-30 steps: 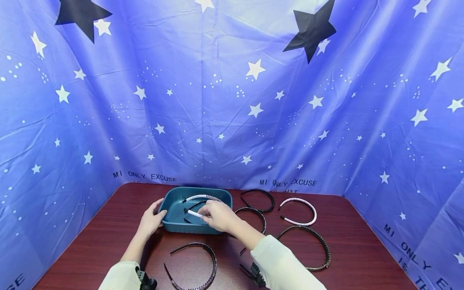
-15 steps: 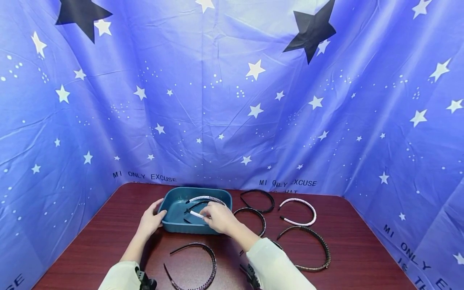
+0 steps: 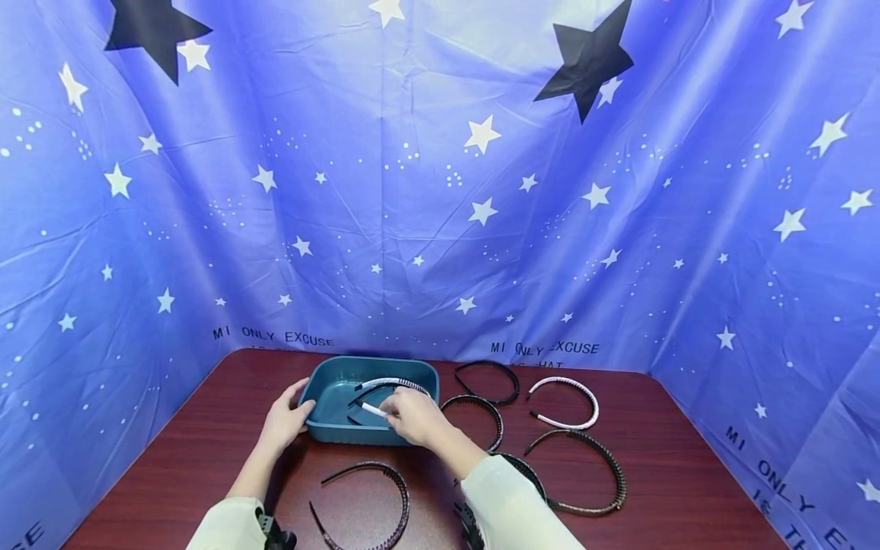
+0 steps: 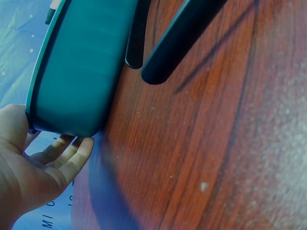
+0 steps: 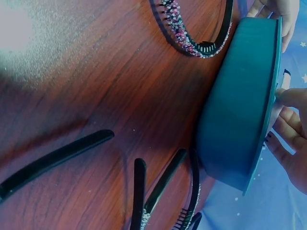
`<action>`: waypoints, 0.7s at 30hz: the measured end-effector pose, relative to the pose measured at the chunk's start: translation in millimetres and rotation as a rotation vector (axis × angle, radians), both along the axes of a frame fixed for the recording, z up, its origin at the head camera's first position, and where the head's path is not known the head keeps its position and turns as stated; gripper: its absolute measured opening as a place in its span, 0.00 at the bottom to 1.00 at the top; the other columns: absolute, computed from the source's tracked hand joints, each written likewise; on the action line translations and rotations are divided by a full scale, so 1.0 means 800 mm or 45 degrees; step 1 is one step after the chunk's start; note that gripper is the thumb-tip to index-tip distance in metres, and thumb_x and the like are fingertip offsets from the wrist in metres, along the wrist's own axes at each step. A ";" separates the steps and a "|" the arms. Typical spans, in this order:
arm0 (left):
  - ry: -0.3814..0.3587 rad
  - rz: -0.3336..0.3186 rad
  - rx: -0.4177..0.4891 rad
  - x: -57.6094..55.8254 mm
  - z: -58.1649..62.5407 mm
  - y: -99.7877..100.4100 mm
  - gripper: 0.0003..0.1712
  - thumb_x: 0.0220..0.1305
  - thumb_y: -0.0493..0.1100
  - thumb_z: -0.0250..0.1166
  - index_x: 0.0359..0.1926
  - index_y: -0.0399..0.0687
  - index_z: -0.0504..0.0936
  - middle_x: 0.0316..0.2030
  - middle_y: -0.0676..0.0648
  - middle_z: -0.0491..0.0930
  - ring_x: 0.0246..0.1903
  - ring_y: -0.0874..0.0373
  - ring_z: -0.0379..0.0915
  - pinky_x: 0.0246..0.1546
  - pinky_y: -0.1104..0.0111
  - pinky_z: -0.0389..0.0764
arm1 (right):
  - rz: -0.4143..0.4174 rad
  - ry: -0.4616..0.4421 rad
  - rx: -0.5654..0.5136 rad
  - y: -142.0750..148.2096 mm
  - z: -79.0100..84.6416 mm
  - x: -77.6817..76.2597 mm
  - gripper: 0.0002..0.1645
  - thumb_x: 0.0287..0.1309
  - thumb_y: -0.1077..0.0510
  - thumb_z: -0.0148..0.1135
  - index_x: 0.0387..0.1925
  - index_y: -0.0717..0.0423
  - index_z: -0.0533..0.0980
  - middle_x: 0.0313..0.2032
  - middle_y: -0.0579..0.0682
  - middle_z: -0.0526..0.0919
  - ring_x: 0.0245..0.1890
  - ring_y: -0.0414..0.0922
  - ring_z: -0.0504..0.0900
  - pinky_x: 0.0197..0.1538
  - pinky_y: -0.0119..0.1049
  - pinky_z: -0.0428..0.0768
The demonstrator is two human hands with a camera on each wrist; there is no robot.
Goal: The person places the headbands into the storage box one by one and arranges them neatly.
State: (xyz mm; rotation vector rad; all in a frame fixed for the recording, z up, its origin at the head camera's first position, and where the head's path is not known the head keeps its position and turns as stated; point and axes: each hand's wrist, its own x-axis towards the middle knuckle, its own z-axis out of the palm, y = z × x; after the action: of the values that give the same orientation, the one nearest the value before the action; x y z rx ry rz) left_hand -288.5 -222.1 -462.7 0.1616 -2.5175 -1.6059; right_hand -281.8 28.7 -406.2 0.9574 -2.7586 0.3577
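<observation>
Both clamped: left hand [image 3: 286, 414] on teal plastic tub [image 3: 351, 434] at nine o'clock, right hand [image 3: 415, 415] on white curved headband [image 3: 373, 410]. Placing seems underway, calling for gentle release.

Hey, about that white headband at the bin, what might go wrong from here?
The white headband pinched by the right hand might snag on the dark headband in the bin. In the head view, the right sleeve covers part of a toothed headband and could drag it aside. If the left hand loosens its grip, the bin may slide.
</observation>
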 end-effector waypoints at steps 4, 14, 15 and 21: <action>0.000 -0.004 0.010 0.000 0.000 0.000 0.30 0.65 0.37 0.53 0.67 0.41 0.60 0.53 0.27 0.69 0.38 0.44 0.77 0.34 0.58 0.83 | -0.025 -0.022 -0.001 -0.001 -0.003 0.000 0.10 0.55 0.56 0.62 0.39 0.46 0.84 0.27 0.40 0.76 0.27 0.33 0.70 0.30 0.25 0.68; -0.003 -0.006 0.025 0.001 0.000 0.000 0.30 0.65 0.37 0.53 0.67 0.41 0.60 0.54 0.26 0.68 0.39 0.44 0.78 0.34 0.58 0.83 | -0.008 0.007 -0.005 -0.006 -0.008 -0.002 0.09 0.55 0.56 0.62 0.39 0.46 0.84 0.27 0.40 0.79 0.29 0.34 0.72 0.32 0.25 0.70; 0.000 -0.009 0.026 0.001 0.000 -0.001 0.30 0.65 0.37 0.53 0.67 0.40 0.60 0.54 0.25 0.67 0.38 0.44 0.78 0.34 0.58 0.83 | -0.007 0.007 -0.006 -0.006 -0.007 -0.002 0.09 0.55 0.56 0.62 0.39 0.46 0.84 0.27 0.40 0.79 0.29 0.34 0.72 0.32 0.25 0.71; -0.005 -0.006 0.027 -0.001 -0.001 0.000 0.30 0.65 0.38 0.53 0.67 0.41 0.60 0.53 0.26 0.68 0.37 0.48 0.78 0.33 0.59 0.83 | -0.025 -0.005 -0.011 -0.009 -0.008 -0.001 0.09 0.55 0.56 0.62 0.38 0.46 0.84 0.26 0.39 0.78 0.29 0.33 0.71 0.31 0.25 0.69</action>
State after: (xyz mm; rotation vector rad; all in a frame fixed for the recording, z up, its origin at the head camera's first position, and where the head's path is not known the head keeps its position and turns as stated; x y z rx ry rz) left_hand -289.2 -222.5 -463.5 0.1608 -2.5064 -1.6359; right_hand -282.9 21.8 -412.2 0.9275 -2.7658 0.3681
